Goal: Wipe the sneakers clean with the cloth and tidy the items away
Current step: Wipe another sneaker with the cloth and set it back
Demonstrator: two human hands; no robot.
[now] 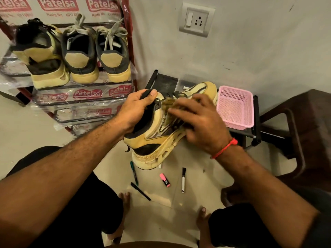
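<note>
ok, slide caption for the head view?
Left hand holds a tan-and-black sneaker while right hand rubs a blurred cloth over it.
</note>
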